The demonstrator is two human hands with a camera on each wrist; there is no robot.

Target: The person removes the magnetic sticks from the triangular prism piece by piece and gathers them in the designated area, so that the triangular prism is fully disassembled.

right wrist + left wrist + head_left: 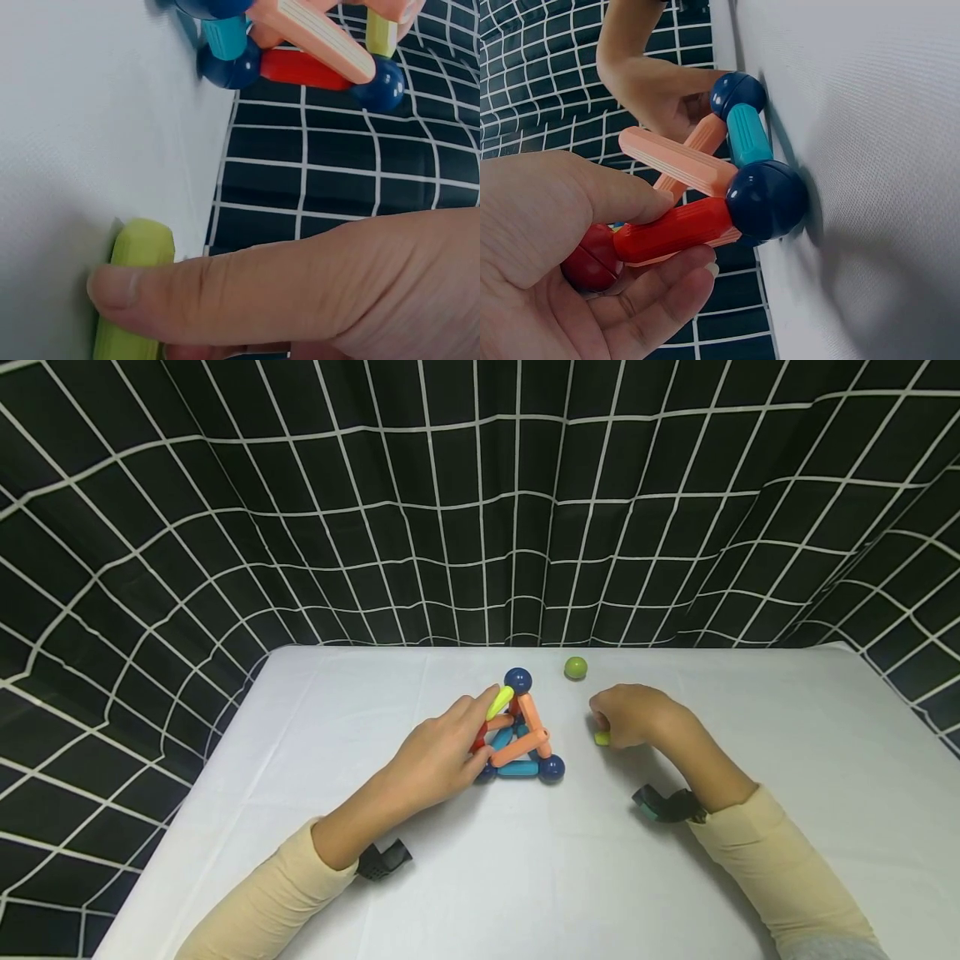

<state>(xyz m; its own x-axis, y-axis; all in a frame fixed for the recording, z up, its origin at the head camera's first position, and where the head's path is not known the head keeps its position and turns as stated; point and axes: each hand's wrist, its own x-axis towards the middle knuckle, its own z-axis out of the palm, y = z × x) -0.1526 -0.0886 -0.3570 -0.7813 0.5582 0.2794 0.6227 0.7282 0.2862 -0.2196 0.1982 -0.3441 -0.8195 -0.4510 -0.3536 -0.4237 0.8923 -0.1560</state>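
A frame of magnetic building sticks and balls stands on the table, with teal sticks (517, 768) and dark blue balls (551, 768) at its base. My left hand (435, 752) grips its near left side, thumb and fingers around an upright red stick (675, 227) topped by a red ball (592, 259). From that side a yellow stick (500, 702) runs to an upper blue ball (517, 680). One peach stick (679, 160) slants out from a lower corner ball. To the right, my right hand (636, 717) pinches a yellow-green stick (139, 244) low at the tabletop.
A loose green ball (576, 667) lies behind the frame, near the table's back edge. The white cloth-covered table (525, 877) extends toward me. Behind it hangs a black curtain (465, 527) with a white grid. Both wrists carry small dark cameras.
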